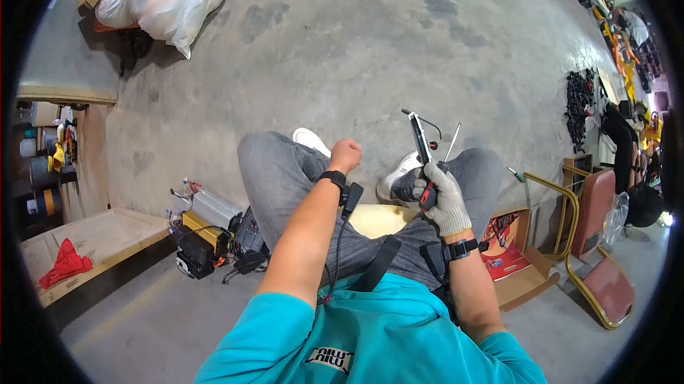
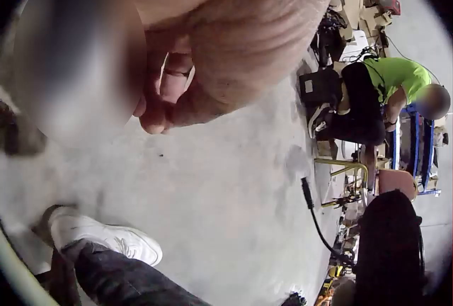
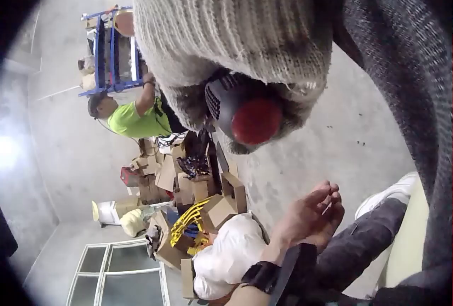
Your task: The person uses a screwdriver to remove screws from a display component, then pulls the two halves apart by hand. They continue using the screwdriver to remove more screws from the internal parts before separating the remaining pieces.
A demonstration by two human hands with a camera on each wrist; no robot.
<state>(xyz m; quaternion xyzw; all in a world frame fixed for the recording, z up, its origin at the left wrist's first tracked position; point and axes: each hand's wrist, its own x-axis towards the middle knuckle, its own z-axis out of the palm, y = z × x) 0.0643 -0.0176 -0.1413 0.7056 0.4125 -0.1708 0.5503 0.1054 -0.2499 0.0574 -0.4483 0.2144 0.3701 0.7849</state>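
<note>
My gloved right hand (image 1: 445, 199) grips a tool's red-and-black handle (image 1: 428, 196) above the right thigh. Beyond the fingers extend a long dark-and-silver piece (image 1: 420, 138), a curved black part and a thin metal rod (image 1: 453, 142); how they join is unclear. In the right wrist view, the handle's round red end (image 3: 256, 120) sticks out of the glove (image 3: 233, 30). My bare left hand (image 1: 345, 155) hangs over the left leg, fingers loosely curled, holding nothing. Its curled fingers (image 2: 170, 83) and palm show close up in the left wrist view.
White bags (image 1: 167, 3) lie at the upper left. Beside my left leg are electronic units (image 1: 206, 227) and a wooden bench (image 1: 107, 234) with a red cloth. An open cardboard box (image 1: 524, 277) and a chair (image 1: 595, 220) stand at the right. Another person (image 2: 361, 100) bends farther off.
</note>
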